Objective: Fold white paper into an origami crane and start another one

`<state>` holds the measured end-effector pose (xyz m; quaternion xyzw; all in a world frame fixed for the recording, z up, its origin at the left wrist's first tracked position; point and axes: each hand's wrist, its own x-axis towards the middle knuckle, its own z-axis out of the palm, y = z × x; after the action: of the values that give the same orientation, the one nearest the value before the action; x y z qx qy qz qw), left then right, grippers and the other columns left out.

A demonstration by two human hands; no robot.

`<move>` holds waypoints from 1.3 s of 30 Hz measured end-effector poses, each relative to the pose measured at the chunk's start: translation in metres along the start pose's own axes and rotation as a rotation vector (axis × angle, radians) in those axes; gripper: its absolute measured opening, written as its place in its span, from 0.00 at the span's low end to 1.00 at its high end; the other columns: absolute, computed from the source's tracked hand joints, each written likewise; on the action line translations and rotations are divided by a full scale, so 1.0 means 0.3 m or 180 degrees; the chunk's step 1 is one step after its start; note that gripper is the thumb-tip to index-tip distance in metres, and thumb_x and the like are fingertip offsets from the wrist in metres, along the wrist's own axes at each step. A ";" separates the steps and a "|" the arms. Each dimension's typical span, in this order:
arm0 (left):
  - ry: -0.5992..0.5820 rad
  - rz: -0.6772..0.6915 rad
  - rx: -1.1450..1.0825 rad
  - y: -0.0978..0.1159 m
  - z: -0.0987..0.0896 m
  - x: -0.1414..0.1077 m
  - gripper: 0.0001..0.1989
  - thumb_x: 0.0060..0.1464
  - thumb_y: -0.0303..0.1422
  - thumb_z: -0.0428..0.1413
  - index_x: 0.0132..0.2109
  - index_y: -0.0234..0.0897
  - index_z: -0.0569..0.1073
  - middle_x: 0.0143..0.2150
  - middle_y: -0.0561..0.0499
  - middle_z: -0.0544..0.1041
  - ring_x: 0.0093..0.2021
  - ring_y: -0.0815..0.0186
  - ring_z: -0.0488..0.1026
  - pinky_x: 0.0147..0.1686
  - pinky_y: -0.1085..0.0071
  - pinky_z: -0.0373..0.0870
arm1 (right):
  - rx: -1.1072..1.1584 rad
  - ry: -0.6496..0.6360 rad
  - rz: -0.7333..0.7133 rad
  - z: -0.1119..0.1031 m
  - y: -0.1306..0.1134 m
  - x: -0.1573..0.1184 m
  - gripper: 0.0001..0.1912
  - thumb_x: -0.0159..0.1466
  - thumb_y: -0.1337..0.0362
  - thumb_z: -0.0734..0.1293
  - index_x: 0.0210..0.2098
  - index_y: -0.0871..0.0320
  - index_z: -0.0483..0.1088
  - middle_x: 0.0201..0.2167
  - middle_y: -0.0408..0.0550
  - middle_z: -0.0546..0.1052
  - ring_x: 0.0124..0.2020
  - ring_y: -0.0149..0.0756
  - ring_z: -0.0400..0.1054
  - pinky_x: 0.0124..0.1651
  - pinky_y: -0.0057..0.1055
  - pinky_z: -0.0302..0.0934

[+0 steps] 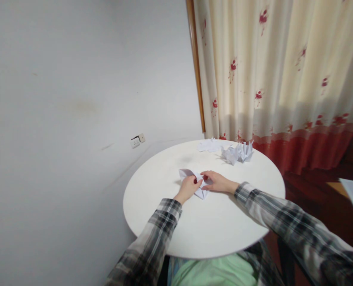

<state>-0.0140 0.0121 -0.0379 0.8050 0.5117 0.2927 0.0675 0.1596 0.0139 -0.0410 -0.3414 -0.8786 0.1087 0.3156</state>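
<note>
A folded white paper (202,193) rests on the round white table (212,234), with one pointed flap raised at its upper left. My left hand (189,186) grips the paper from the near left side, its fingers bent over the middle. From the right, my right hand (216,181) pinches the paper's right side between thumb and fingers. The two hands are close together, and the fingertips partly cover the folds.
Several folded white paper shapes (230,155) stand at the table's back right. Flat white papers (208,145) lie beside them at the back edge. A wall with a socket (135,142) is on the left, a flowered curtain (260,79) behind.
</note>
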 end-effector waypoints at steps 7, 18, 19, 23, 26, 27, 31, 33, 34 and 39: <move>0.0011 0.0005 0.0043 -0.003 0.004 0.002 0.13 0.48 0.37 0.49 0.26 0.31 0.70 0.22 0.50 0.71 0.23 0.69 0.65 0.23 0.74 0.56 | 0.0158 0.0003 0.0060 0.004 0.004 -0.003 0.35 0.49 0.55 0.68 0.53 0.60 0.55 0.36 0.50 0.70 0.37 0.37 0.63 0.42 0.35 0.57; -0.0017 0.0003 0.0005 -0.002 0.004 0.002 0.13 0.48 0.37 0.49 0.25 0.31 0.70 0.21 0.51 0.69 0.21 0.71 0.62 0.21 0.75 0.52 | 0.0270 0.0008 0.0161 0.004 0.002 -0.006 0.41 0.49 0.56 0.68 0.57 0.60 0.48 0.36 0.50 0.69 0.36 0.36 0.63 0.42 0.34 0.56; -0.0004 0.0003 0.0011 -0.003 0.004 0.002 0.14 0.48 0.37 0.49 0.25 0.31 0.70 0.21 0.51 0.69 0.21 0.71 0.62 0.21 0.75 0.52 | 0.0281 0.0010 0.0177 0.005 0.002 -0.006 0.41 0.49 0.56 0.68 0.57 0.60 0.48 0.36 0.50 0.69 0.36 0.36 0.63 0.42 0.34 0.56; 0.0015 -0.0007 0.0032 0.002 0.000 0.000 0.14 0.48 0.37 0.49 0.25 0.30 0.70 0.21 0.50 0.70 0.22 0.71 0.63 0.22 0.75 0.54 | 0.0304 0.0017 0.0218 0.005 0.000 -0.007 0.41 0.49 0.56 0.68 0.57 0.60 0.47 0.37 0.50 0.69 0.36 0.35 0.63 0.42 0.34 0.56; -0.0012 -0.0064 0.0027 0.008 -0.004 -0.001 0.13 0.48 0.37 0.49 0.25 0.30 0.70 0.22 0.50 0.70 0.22 0.70 0.63 0.22 0.75 0.55 | 0.0313 0.0006 0.0238 0.006 0.001 -0.008 0.41 0.49 0.56 0.68 0.57 0.60 0.47 0.37 0.49 0.69 0.37 0.35 0.63 0.42 0.34 0.56; -0.0017 -0.0077 0.0018 0.010 -0.005 -0.002 0.13 0.48 0.37 0.49 0.25 0.30 0.70 0.22 0.50 0.70 0.22 0.70 0.63 0.22 0.75 0.55 | 0.0311 0.0009 0.0241 0.007 0.002 -0.008 0.41 0.49 0.56 0.68 0.57 0.60 0.47 0.37 0.49 0.69 0.37 0.35 0.63 0.42 0.34 0.56; -0.0026 -0.0078 0.0002 0.011 -0.005 -0.001 0.13 0.48 0.37 0.50 0.25 0.30 0.70 0.21 0.50 0.70 0.22 0.71 0.63 0.22 0.75 0.54 | 0.0304 0.0012 0.0240 0.009 0.005 -0.006 0.42 0.49 0.57 0.68 0.57 0.61 0.47 0.37 0.50 0.69 0.36 0.35 0.63 0.42 0.34 0.56; -0.0020 -0.0060 0.0002 0.009 -0.003 -0.001 0.13 0.48 0.37 0.50 0.25 0.30 0.70 0.21 0.51 0.70 0.22 0.71 0.63 0.22 0.75 0.53 | 0.0299 0.0006 0.0241 0.009 0.005 -0.005 0.42 0.49 0.57 0.68 0.57 0.61 0.47 0.37 0.50 0.69 0.37 0.35 0.63 0.42 0.34 0.56; -0.0013 -0.0048 -0.0006 0.008 -0.002 0.000 0.13 0.48 0.37 0.49 0.25 0.30 0.70 0.21 0.51 0.69 0.22 0.71 0.62 0.22 0.75 0.53 | 0.0290 0.0005 0.0235 0.008 0.004 -0.005 0.41 0.49 0.57 0.68 0.57 0.61 0.47 0.37 0.50 0.69 0.37 0.35 0.63 0.42 0.34 0.56; -0.0005 0.0015 -0.0039 -0.004 0.005 0.001 0.14 0.48 0.37 0.49 0.25 0.30 0.70 0.21 0.51 0.69 0.21 0.71 0.62 0.21 0.75 0.52 | 0.0176 0.0006 0.0111 0.001 -0.002 -0.005 0.38 0.49 0.57 0.68 0.55 0.61 0.51 0.36 0.50 0.70 0.37 0.36 0.63 0.42 0.34 0.56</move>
<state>-0.0140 0.0132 -0.0394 0.8059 0.5079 0.2954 0.0721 0.1599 0.0124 -0.0416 -0.3480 -0.8689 0.1381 0.3238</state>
